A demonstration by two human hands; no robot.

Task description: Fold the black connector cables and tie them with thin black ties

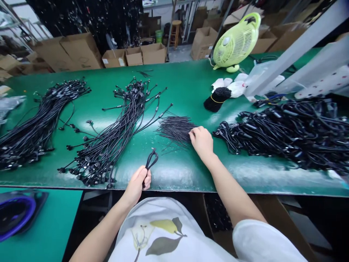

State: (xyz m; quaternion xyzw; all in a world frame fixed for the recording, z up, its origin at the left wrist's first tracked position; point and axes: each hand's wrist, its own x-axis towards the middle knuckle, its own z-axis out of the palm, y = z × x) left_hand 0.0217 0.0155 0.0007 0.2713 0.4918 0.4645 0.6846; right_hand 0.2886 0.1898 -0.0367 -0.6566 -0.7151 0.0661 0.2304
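My left hand (137, 183) is closed around a folded black cable (151, 160), whose loop sticks up over the near edge of the green table (185, 87). My right hand (201, 140) rests on the table with fingers curled at the right end of a fan of thin black ties (174, 129); whether it grips one I cannot tell. A spread bundle of black cables (114, 134) lies left of my left hand. A big tangled heap of black cables (289, 127) lies to the right of my right hand.
Another cable bundle (38, 120) lies at the far left. A black banded bunch (217, 99) and white cloths (234, 85) sit behind the ties. A green fan (236, 42) stands at the back. Cardboard boxes (79, 51) line the floor beyond.
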